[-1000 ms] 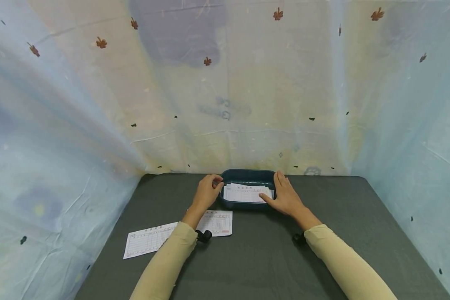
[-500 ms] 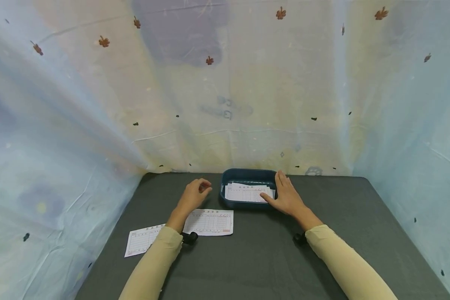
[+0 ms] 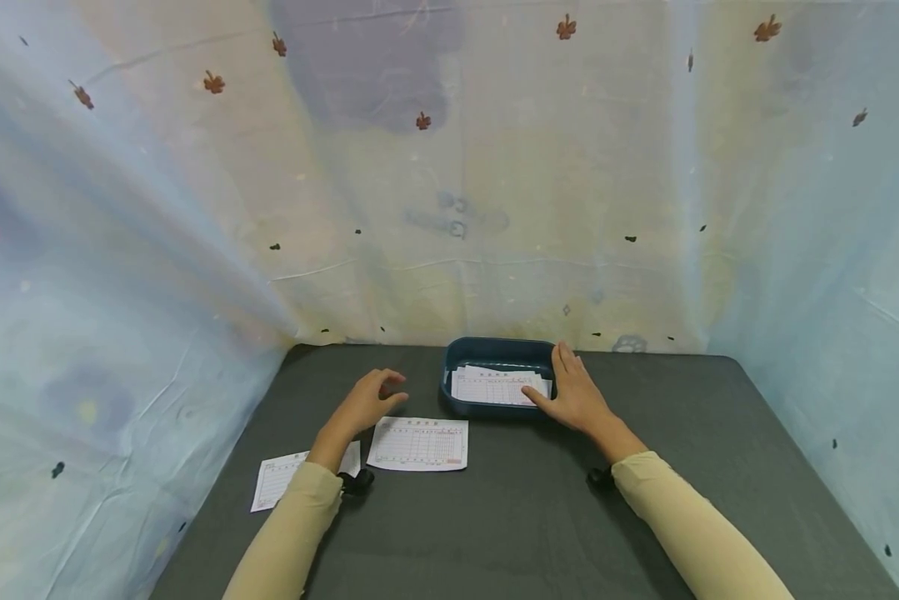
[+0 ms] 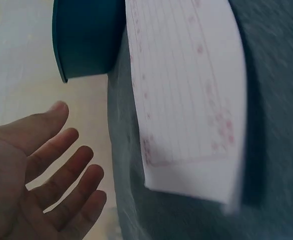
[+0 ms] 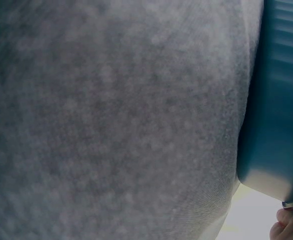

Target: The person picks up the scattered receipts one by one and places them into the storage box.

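Note:
In the head view a dark teal plastic box (image 3: 485, 410) stands near the table's back edge, with several printed form slips (image 3: 494, 386) inside. My right hand (image 3: 575, 398) rests on the box's right end, fingers straight and thumb reaching over the slips. Left of the box, my left hand (image 3: 367, 403) hovers above the table with loosely bent fingers and nothing in it; the left wrist view shows those fingers (image 4: 69, 165) spread apart. A form slip (image 3: 419, 444) lies in front of the box. Farther left, another slip (image 3: 272, 481) is partly hidden by my left forearm.
The table (image 3: 539, 517) has a dark grey cloth cover. A pale patterned curtain (image 3: 456, 208) hangs behind it and along both sides. In the right wrist view the box's ribbed outer wall (image 5: 279, 100) fills the right edge.
My left hand has moved away from the box's left end, leftward and toward me, uncovering the slip in front of the box. My right hand stays on the box.

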A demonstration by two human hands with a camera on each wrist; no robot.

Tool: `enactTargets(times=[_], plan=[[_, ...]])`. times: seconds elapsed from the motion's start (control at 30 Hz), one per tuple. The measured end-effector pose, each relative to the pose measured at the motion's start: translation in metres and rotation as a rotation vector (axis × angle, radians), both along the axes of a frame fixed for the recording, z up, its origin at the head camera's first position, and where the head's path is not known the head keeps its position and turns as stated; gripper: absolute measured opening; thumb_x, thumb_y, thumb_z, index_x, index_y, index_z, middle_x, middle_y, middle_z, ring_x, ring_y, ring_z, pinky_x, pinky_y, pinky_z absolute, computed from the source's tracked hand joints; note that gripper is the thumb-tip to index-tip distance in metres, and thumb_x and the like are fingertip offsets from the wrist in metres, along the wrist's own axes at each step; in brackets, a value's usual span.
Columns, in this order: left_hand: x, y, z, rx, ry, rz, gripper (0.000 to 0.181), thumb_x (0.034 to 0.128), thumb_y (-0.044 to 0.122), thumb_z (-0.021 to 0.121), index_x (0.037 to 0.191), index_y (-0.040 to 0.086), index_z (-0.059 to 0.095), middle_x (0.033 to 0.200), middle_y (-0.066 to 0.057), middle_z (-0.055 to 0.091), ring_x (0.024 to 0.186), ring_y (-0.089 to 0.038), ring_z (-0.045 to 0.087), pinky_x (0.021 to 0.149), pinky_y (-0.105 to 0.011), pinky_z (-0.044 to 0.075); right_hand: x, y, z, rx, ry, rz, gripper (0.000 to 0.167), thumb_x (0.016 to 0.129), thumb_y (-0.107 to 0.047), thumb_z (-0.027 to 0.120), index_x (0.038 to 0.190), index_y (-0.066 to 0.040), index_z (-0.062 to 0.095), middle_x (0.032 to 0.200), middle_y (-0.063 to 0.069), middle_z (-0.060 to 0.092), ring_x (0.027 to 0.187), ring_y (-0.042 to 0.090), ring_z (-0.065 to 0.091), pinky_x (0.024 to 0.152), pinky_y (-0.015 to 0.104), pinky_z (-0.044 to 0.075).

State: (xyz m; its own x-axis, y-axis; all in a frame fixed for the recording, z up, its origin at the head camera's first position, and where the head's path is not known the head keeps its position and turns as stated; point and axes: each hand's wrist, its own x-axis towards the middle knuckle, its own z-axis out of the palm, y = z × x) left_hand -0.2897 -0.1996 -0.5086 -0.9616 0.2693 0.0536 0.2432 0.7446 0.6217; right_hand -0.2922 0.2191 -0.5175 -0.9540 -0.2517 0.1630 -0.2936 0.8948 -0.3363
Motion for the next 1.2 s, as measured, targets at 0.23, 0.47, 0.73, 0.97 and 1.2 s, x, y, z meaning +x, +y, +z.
enactTargets(times=[0.23, 0.47, 0.73, 0.97, 1.2], plan=[[0.008, -0.014, -0.004, -0.025, -0.072, -0.012, 0.039, 0.1049, 0.026, 0.074, 0.140, 0.009, 0.067, 0.136, -0.014, 0.062, 0.121, -0.033, 0.062, 0.101, -0.054, 0.055, 0.002, 0.000, 0.000, 0.003, 0.026, -0.001, 0.114, 0.101, -0.068, 0.060, 0.166, 0.012, 0.013, 0.176, 0.031, 0.009, 0.164, 0.045, 0.013, 0.132, 0.060, 0.015], [0.015, -0.025, -0.009, -0.053, -0.072, -0.038, 0.040, 0.1027, 0.024, 0.077, 0.139, 0.007, 0.068, 0.134, -0.015, 0.063, 0.120, -0.036, 0.062, 0.102, -0.057, 0.054, 0.002, 0.000, 0.000, -0.010, 0.017, -0.002, 0.115, 0.100, -0.069, 0.060, 0.167, 0.012, 0.012, 0.176, 0.031, 0.009, 0.164, 0.046, 0.012, 0.132, 0.060, 0.013], [0.019, -0.031, -0.014, -0.070, -0.072, -0.044, 0.043, 0.0993, 0.024, 0.081, 0.137, 0.007, 0.069, 0.132, -0.014, 0.064, 0.122, -0.035, 0.062, 0.106, -0.057, 0.052, 0.002, -0.001, 0.001, 0.001, 0.012, -0.011, 0.114, 0.101, -0.069, 0.059, 0.167, 0.011, 0.012, 0.176, 0.030, 0.009, 0.164, 0.045, 0.012, 0.133, 0.058, 0.013], [0.021, -0.031, -0.013, -0.093, -0.063, -0.061, 0.048, 0.0938, 0.025, 0.087, 0.135, 0.007, 0.071, 0.136, -0.016, 0.061, 0.125, -0.037, 0.058, 0.109, -0.060, 0.048, 0.001, -0.001, 0.000, -0.003, 0.016, -0.014, 0.114, 0.100, -0.069, 0.059, 0.167, 0.011, 0.012, 0.176, 0.030, 0.009, 0.164, 0.045, 0.012, 0.132, 0.059, 0.012], [0.020, -0.031, -0.014, -0.118, -0.082, -0.075, 0.053, 0.0898, 0.022, 0.090, 0.137, 0.007, 0.070, 0.146, -0.020, 0.055, 0.135, -0.043, 0.051, 0.114, -0.064, 0.042, 0.000, 0.000, -0.001, -0.004, 0.014, -0.011, 0.115, 0.100, -0.069, 0.060, 0.167, 0.011, 0.012, 0.176, 0.030, 0.009, 0.164, 0.045, 0.012, 0.132, 0.060, 0.014]])
